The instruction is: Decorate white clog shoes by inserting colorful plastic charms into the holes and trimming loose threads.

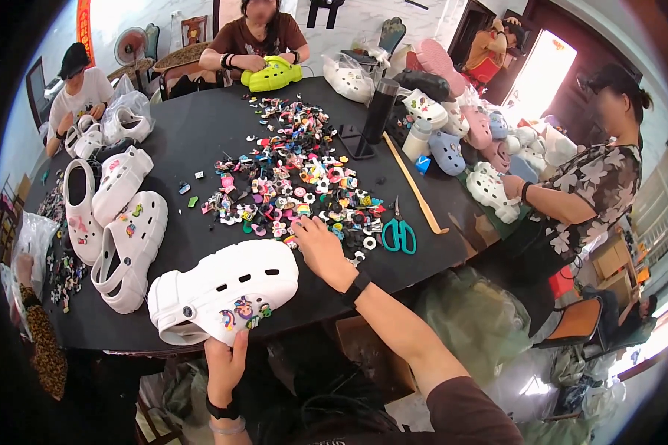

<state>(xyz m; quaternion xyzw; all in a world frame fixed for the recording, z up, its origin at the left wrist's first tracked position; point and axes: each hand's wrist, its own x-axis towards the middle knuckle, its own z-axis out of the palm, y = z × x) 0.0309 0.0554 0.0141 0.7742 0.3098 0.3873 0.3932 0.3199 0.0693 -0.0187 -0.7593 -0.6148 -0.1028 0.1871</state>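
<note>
A white clog (226, 285) with vent holes lies on its side at the table's near edge. Several colourful charms (245, 311) sit on its upper, near the strap. My left hand (226, 363) grips the clog from below, thumb on its outer face. Just beyond the toe, my right hand (323, 252) reaches into a large heap of small shoe charms (304, 189). Its fingers look slightly apart, with the tips down among the charms. Whether a charm touches the fingertips is hard to make out.
White decorated clogs (130, 245) stand to the left. Teal scissors (399, 233), a wooden stick (416, 185), a phone (356, 141) and a black bottle (381, 111) lie or stand right of the heap. Co-workers sit around the dark table (193, 133); one holds a lime-green clog (272, 75).
</note>
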